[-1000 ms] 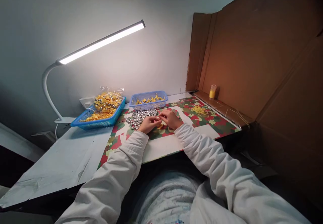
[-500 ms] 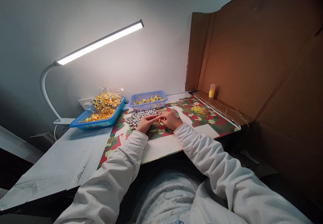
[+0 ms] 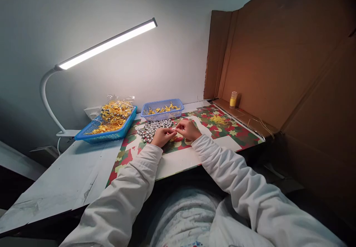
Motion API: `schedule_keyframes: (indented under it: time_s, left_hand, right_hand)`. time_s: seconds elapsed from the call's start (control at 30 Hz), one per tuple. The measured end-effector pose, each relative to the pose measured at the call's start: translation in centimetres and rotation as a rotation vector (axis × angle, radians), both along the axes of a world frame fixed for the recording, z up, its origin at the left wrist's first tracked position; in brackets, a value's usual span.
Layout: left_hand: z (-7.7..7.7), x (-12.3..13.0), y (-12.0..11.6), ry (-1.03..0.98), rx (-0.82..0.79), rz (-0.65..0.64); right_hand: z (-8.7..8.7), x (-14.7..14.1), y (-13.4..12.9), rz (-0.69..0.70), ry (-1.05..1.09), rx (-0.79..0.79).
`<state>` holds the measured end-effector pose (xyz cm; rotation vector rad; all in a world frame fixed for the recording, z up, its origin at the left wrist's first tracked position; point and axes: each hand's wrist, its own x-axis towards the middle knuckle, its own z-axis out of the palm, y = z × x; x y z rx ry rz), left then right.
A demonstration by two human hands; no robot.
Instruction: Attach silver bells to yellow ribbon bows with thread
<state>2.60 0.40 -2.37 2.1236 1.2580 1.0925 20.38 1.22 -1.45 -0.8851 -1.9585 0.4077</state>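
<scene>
My left hand (image 3: pixel 162 136) and my right hand (image 3: pixel 188 129) meet fingertip to fingertip above the patterned sheet on the table. Both are closed in a pinch, thumbs against forefingers. What they grip is small and mostly hidden by the fingers; a bit of yellow (image 3: pixel 173 139) shows just below the fingertips. A heap of shiny silver balls (image 3: pixel 152 129), possibly bells, lies beside and beyond my left hand. Past it stands a pale blue basket (image 3: pixel 162 117) with several small yellow pieces, perhaps ribbon bows, inside.
At left, a bright blue basket (image 3: pixel 111 137) holds yellow ribbon pieces and a clear bag. A lit lamp (image 3: pixel 108 45) is clamped behind it. Yellow strings (image 3: pixel 219 120) lie to the right, near a yellow-filled bottle (image 3: pixel 233 100). A cardboard wall (image 3: pixel 267 61) bounds the right side.
My right hand has lifted and turned slightly, its fingers now more pointed toward the left fingertips. The yellow bit between the hands shows lower. The camera view has shifted a little.
</scene>
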Motion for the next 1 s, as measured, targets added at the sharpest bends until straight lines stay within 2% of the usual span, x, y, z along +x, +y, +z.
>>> schedule_keyframes:
  time_s: [0.1,0.23,0.4,0.6,0.8,1.0]
  left_hand:
    - [-0.1,0.1,-0.1,-0.046,-0.024,-0.034]
    - [-0.2,0.3,0.2,-0.177,-0.112,-0.156]
    - [-0.4,0.2,0.5,-0.204,-0.222,-0.201]
    - [-0.4,0.1,0.8,-0.267,-0.270,-0.189]
    - [-0.4,-0.2,1.1,-0.289,-0.203,-0.156]
    - [-0.1,-0.4,0.9,-0.251,-0.202,-0.150]
  right_hand:
    - [0.0,0.0,0.2,0.032,0.144,-0.157]
    - [-0.7,-0.3,0.9,0.169,0.240,-0.328]
    - [-1.4,-0.9,1.5,0.253,0.245,-0.392]
    - [-0.9,-0.6,1.3,0.179,0.300,-0.445]
    - [-0.5,-0.3,0.9,0.238,0.178,-0.505]
    - [-0.5,-0.4,0.6,0.209,0.206,-0.499]
